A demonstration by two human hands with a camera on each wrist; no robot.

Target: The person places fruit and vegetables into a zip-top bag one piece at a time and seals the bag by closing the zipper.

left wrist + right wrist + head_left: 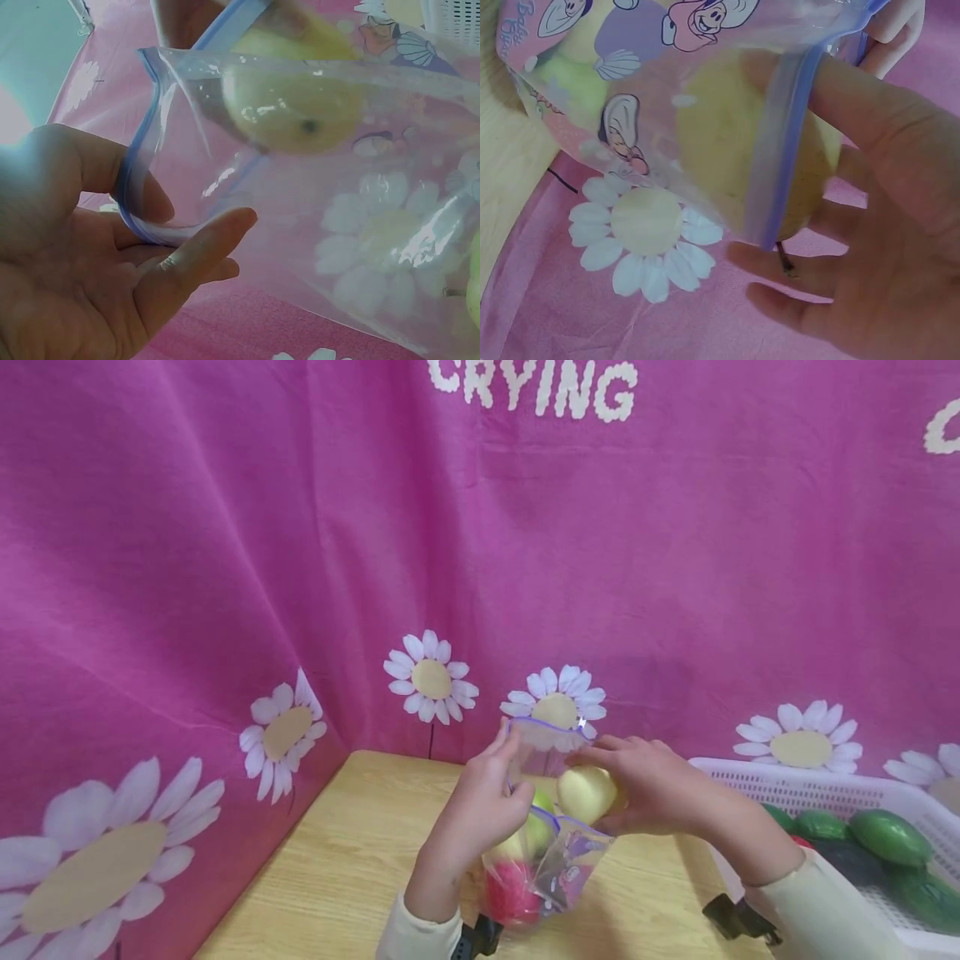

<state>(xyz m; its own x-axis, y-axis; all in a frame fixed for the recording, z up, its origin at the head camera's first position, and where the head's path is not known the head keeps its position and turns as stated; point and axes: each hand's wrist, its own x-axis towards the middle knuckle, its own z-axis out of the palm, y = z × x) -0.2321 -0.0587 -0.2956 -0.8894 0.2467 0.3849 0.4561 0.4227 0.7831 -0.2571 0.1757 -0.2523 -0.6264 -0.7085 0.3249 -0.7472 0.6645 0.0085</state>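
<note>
Pear [585, 793]: in the mouth of the clear zip bag [577, 864], body partly past the blue rim [137, 150], stem [786, 261] end outward.
Right hand [656, 781]: grasping pear, thumb on one side, fingers on the other.
Left hand [483, 793]: holding bag by its rim, mouth spread.
Pear feel: likely firm, moderate weight, smooth skin, bruises if squeezed or dropped.
Pear hold: wide cupped grip round the belly; avoid the stem, probably snaps and could snag film.
Bag feel: limp, light, slick; likely sags or folds without support.
Bag hold: rim, stiffest part by my guess; loaded, I'd support underneath too.
Bag contents: green fruit [542, 804] and red fruit [512, 893], low down; their weight probably pulls on the rim.
</note>
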